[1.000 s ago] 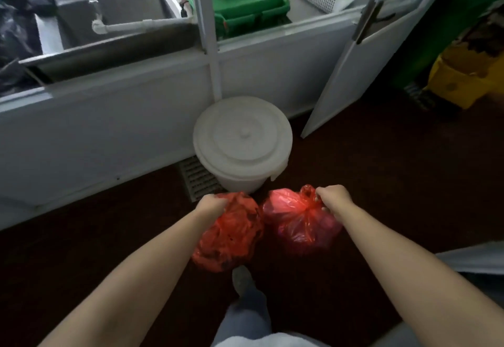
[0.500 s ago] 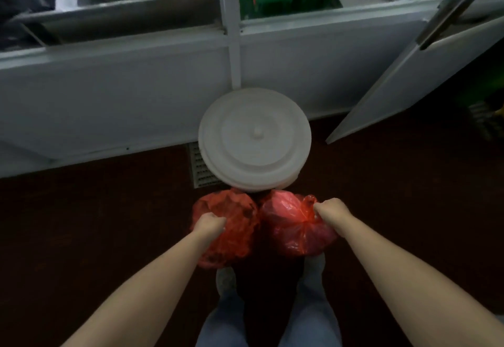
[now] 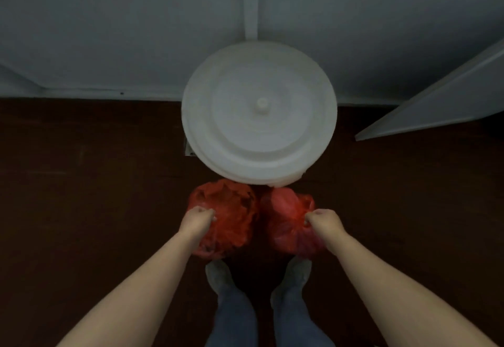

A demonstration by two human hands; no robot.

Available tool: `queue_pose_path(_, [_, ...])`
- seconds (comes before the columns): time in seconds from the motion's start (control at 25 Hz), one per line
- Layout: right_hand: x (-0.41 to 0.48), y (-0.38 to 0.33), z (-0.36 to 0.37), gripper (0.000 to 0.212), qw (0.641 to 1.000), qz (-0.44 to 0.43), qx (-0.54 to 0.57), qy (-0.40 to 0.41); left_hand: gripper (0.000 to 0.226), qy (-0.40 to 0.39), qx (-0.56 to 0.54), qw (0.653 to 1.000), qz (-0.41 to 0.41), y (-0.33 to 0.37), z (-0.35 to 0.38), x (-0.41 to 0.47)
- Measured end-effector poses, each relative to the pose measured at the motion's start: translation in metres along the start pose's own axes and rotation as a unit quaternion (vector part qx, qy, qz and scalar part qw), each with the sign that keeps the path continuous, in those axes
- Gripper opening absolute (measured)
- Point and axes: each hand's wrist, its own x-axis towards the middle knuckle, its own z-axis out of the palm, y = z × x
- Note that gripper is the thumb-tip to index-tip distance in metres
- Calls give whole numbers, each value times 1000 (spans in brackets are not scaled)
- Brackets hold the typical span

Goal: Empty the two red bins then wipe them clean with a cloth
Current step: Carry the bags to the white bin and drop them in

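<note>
View from the head, looking straight down. The left hand [image 3: 197, 220] is closed in a fist on the gathered top of the left bag [image 3: 231, 217], a red sack of thin, crinkled plastic film, bulging and roughly round, with dark patches showing through its translucent skin. The right hand [image 3: 323, 220] is likewise clenched, gripping the bunched neck of the right bag [image 3: 286, 221], also of red film but smoother and glossier, with a brighter sheen on its upper face. The two bags hang side by side, touching or nearly so along their inner edges; whether they rest on the floor cannot be told. Both forearms are bare and reach forward from the lower corners.

Just beyond the bags stands a white bucket [image 3: 283, 179] closed by a round lid [image 3: 259, 117]. The lid is matt, pale plastic, moulded in shallow concentric rings with a small knob at its centre; its near rim overlaps the tops of the bags in this view. A slotted grate [image 3: 188, 149] shows at the lid's left edge.

The floor [image 3: 81, 183] is dark reddish brown and smooth. Behind the bucket runs a flat, pale grey panel [image 3: 122, 33], divided by a vertical white post [image 3: 250, 0]. At right, a pale door [image 3: 436, 106] stands ajar, its lower edge slanting across the floor. Two grey shoes [image 3: 218, 274] and blue denim trouser legs [image 3: 237, 316] appear below the bags. No red bin is in view.
</note>
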Motion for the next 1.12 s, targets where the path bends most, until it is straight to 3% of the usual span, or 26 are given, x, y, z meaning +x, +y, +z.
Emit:
queue_pose_path(0.44, [147, 85, 59, 18, 999, 24, 16, 32, 5, -53, -74, 995, -42, -69, 129, 108])
queue_pose_path(0.68, [170, 93, 61, 7, 995, 25, 72, 59, 27, -78, -50, 995, -35, -67, 135, 139])
queue_pose_path(0.88, [159, 70, 34, 28, 993, 41, 66, 92, 33, -26, -22, 999, -26, -41, 99, 120])
queue_pose_path(1.0, [137, 30, 3, 50, 992, 16, 65, 109, 32, 37, -33, 999, -23, -4, 57, 93])
queue_pose_path(1.12, [114, -20, -29, 54, 993, -18, 63, 96, 34, 100, 7, 995, -7, 45, 15, 65])
